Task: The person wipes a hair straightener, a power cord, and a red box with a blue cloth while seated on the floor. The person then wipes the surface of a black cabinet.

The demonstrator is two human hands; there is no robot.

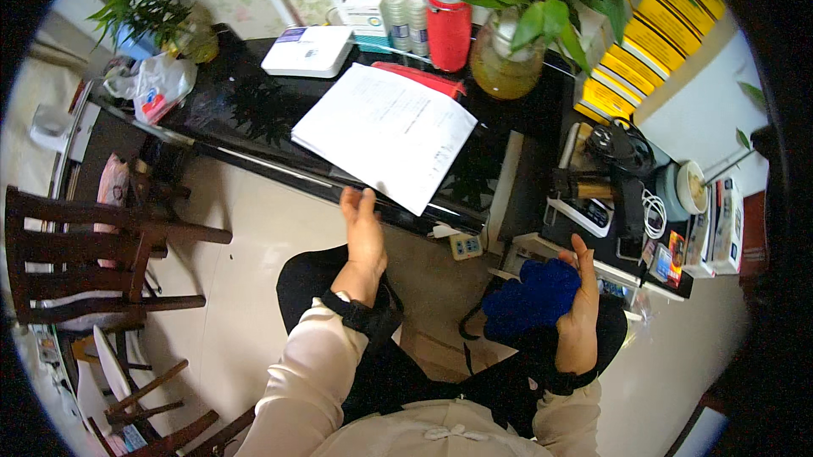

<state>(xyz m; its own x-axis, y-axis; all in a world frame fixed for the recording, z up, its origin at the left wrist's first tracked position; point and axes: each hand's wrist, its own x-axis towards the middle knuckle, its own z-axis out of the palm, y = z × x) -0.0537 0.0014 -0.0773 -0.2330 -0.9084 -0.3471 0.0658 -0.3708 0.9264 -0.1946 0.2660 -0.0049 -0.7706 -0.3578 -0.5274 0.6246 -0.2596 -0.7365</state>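
Note:
My left hand (364, 238) is raised over my left thigh, fingers a little apart and holding nothing. Its fingertips come close to the front edge of a glossy black desk (254, 92) and the lower corner of a stack of printed sheets (387, 130). On the right, my right hand (579, 311) lies against a bunched, soft dark-blue thing (532, 301) above my right thigh. The blue thing covers part of its palm and fingers, so the grip is unclear. Both wrists wear black straps.
A red folder (419, 78) lies partly beneath the sheets. Behind stand a white router (307, 51), a red canister (448, 31) and a glass plant vase (506, 66). A power strip (465, 246) hangs below the desk edge. Wooden chairs (82, 254) stand left; yellow boxes (629, 72) line the right.

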